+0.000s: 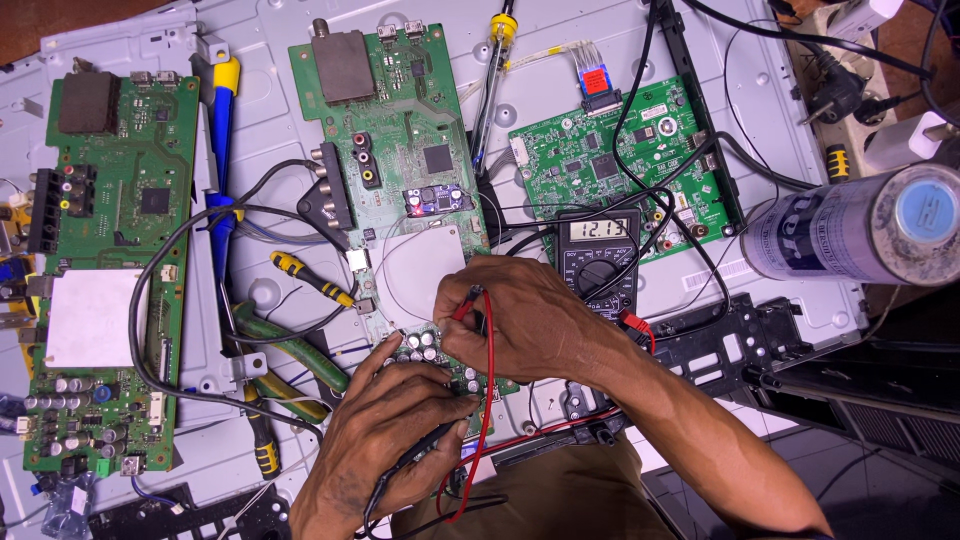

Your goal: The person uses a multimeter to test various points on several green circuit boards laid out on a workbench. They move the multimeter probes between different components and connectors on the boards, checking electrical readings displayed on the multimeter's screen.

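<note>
At the bottom middle of the frame, the left hand [385,440] has its fingers pressed around a black probe [415,462], tip on the middle green board [400,150]. Just above, the right hand [520,320] pinches a red probe [468,305] between its fingertips, touching the same board's lower end. Behind the right hand sits a black meter [598,255]. Farther off, more green boards lie on the grey surface [265,110].
</note>
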